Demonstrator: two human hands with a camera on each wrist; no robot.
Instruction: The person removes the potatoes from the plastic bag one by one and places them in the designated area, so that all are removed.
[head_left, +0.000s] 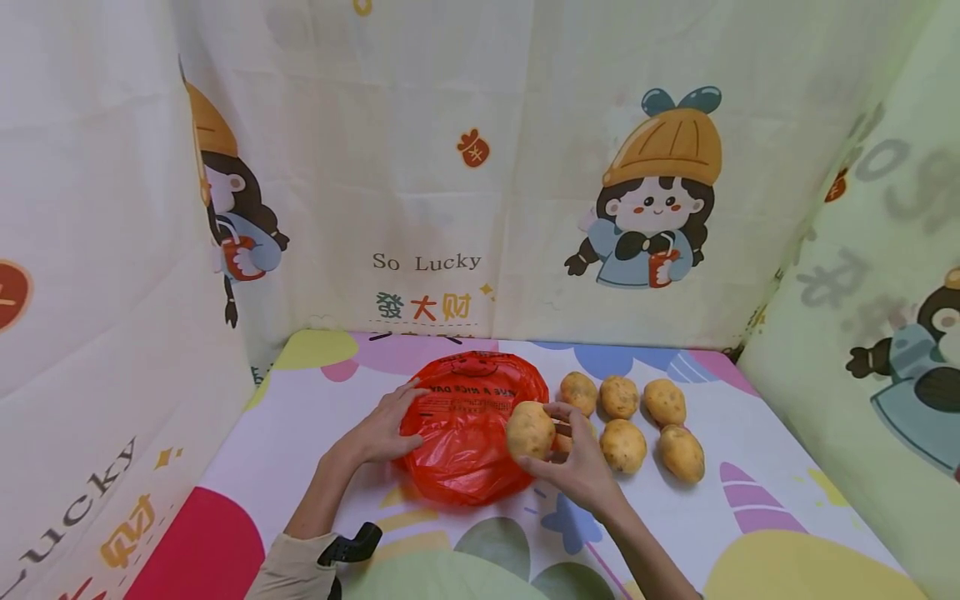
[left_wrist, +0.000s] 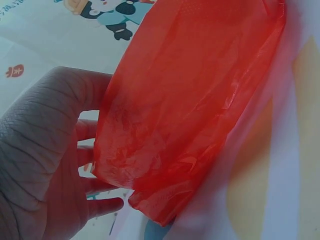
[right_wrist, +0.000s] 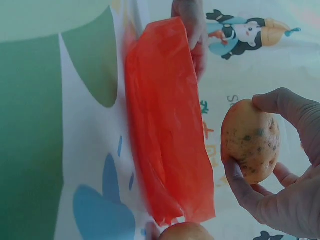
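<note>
A red plastic bag (head_left: 465, 450) with dark printing stands on the table, its wide mouth facing up. My left hand (head_left: 382, 429) touches the bag's left rim, fingers and thumb spread; in the left wrist view some fingers (left_wrist: 102, 206) pass behind the red plastic. With thumb and fingertips, my right hand (head_left: 581, 458) pinches a potato (head_left: 530, 431) over the bag's right edge. The right wrist view shows this potato (right_wrist: 250, 142) raised above the rim, with dark specks on its skin. Another potato (head_left: 562, 442) is partly hidden behind the right hand.
Several potatoes (head_left: 622, 446) lie grouped on the table right of the bag. The table (head_left: 315, 417) wears a colourful patterned cover. Printed cloth walls (head_left: 525, 208) close off the back and both sides.
</note>
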